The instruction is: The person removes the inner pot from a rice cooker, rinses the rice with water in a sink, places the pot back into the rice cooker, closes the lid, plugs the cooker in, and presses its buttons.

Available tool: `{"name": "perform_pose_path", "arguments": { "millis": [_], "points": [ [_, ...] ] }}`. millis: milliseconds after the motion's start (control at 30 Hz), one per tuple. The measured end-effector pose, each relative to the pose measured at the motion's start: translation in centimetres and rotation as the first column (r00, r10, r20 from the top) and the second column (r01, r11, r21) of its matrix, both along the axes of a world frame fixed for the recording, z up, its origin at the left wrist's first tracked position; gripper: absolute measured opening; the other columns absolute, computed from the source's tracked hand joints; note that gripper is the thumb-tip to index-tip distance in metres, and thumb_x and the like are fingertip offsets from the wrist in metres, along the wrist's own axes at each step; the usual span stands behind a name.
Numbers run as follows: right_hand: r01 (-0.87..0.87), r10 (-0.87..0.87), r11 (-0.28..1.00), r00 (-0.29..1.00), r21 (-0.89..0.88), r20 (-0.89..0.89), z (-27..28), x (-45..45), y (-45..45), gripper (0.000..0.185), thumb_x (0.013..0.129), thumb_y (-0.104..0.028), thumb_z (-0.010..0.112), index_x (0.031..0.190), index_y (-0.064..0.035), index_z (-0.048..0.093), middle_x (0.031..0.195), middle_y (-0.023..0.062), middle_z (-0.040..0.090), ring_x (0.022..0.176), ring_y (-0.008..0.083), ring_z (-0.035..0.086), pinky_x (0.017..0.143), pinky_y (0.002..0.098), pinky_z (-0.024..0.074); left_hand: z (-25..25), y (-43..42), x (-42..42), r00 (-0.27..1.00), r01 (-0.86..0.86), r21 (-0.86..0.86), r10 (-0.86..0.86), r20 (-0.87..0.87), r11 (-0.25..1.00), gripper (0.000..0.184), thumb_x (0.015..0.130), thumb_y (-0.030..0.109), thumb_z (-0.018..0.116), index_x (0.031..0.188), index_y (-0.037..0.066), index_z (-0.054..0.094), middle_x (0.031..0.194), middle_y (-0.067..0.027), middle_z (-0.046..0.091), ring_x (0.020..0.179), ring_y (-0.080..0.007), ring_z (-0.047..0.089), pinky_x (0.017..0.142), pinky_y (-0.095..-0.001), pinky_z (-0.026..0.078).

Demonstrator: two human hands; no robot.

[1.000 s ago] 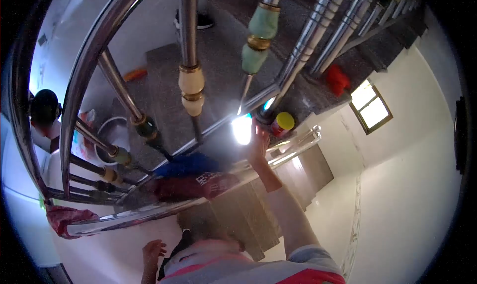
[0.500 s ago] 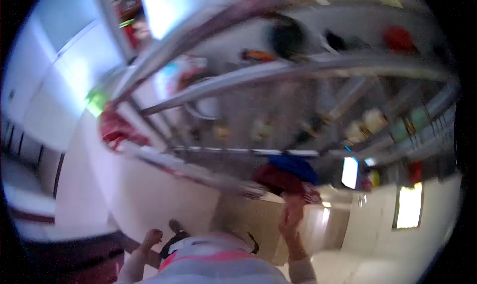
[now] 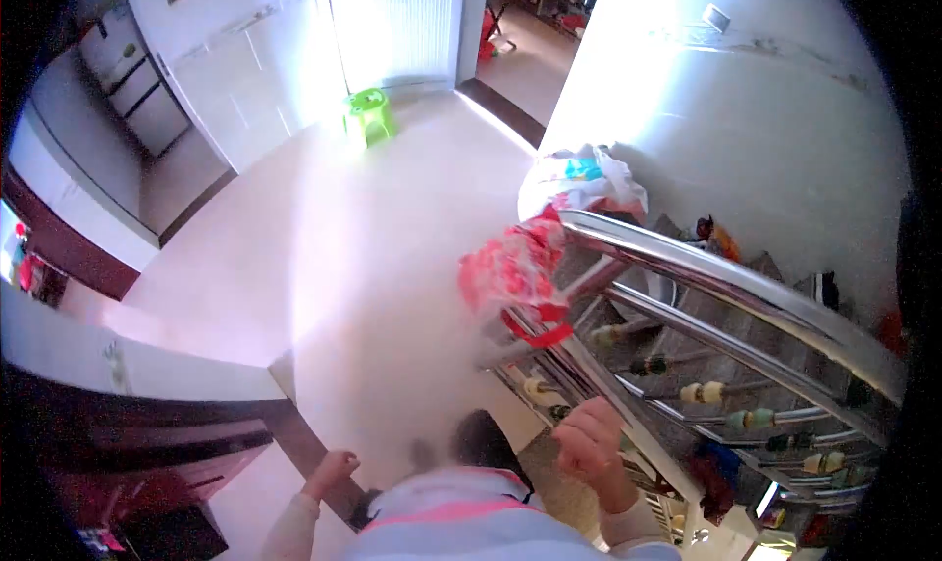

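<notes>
My right hand (image 3: pixel 591 443) is closed in a loose fist beside the metal stair railing (image 3: pixel 643 453), with nothing visible in it. On the other side, my left hand (image 3: pixel 339 463) hangs over the floor near a dark door sill, its fingers curled; whether it holds anything is too small to tell. A red and white patterned cloth (image 3: pixel 515 271) drapes over the end post of the railing, ahead of my right hand. Dark red and blue cloths (image 3: pixel 716 473) hang at the railing's lower right.
A green stool (image 3: pixel 369 117) stands on the pale floor by a bright door. Behind the railing end sits a white plastic bag (image 3: pixel 584 180). Stairs with shoes and other items run down the right. A dark red cabinet (image 3: pixel 147 492) is at lower left.
The view has swung left from the stairwell to the floor and doorways. My right hand, earlier by the bright object and then at the dark red cloth, is now away from both.
</notes>
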State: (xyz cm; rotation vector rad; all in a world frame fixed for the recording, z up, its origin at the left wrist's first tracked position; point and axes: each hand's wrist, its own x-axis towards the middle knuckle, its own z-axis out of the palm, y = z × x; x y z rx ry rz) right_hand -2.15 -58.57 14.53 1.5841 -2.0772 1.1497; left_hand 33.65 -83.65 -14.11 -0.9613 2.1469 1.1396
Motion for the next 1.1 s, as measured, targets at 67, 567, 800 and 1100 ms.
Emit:
{"name": "perform_pose_path", "arguments": {
  "millis": [67,567,800,1100],
  "points": [
    [-0.024,0.032,0.991,0.998,0.131,-0.059,1.9,-2.1,-4.5,0.01,0.056,-0.007,0.054,0.065,-0.004,0.052,0.061,0.0061,0.051,0.055,0.024,0.049,0.049,0.0336,0.0384,-10.2,-5.9,-1.5,0.991,-0.048,-0.061,0.04,-0.131,0.997,0.033,0.079,0.03,0.059,0.098,0.003,0.06,0.082,-0.0119,0.064,0.072,-0.0205,0.062,0.067,-0.0312,0.049],
    [0.215,-0.131,0.927,0.954,0.307,-0.27,5.1,-33.5,-29.9,0.015,0.066,-0.007,0.057,0.08,-0.0035,0.058,0.082,0.009,0.058,0.066,0.0241,0.053,0.057,0.0335,0.0434,-3.5,-48.1,-13.1,0.878,-0.439,0.208,0.467,-0.11,0.874,0.023,0.071,0.017,0.058,0.053,0.011,0.045,0.053,0.0006,0.043,0.043,-0.0111,0.043,0.036,-0.0267,0.037],
    [0.338,-0.31,0.862,0.941,0.378,-0.134,-3.8,-47.4,-47.7,0.019,0.063,-0.002,0.059,0.081,-0.0053,0.06,0.076,0.0072,0.059,0.065,0.0232,0.055,0.057,0.0324,0.0441,-1.2,-70.6,-23.7,0.404,-0.894,-0.094,0.878,0.256,0.438,0.02,0.079,0.025,0.051,0.069,0.008,0.048,0.06,-0.0141,0.053,0.045,-0.0242,0.052,0.042,-0.0394,0.046],
    [-0.246,-0.877,0.27,0.336,0.931,0.343,-40.0,-53.0,-47.7,0.017,0.081,-0.024,0.053,0.084,-0.0079,0.058,0.079,0.0013,0.057,0.073,0.0117,0.051,0.068,0.0305,0.0443,-9.5,-91.2,-88.4,0.903,0.298,-0.484,-0.407,-0.136,0.823,0.009,0.069,0.02,0.056,0.071,0.013,0.062,0.074,-0.0082,0.061,0.074,-0.0262,0.059,0.065,-0.0381,0.047]
  ]
}}
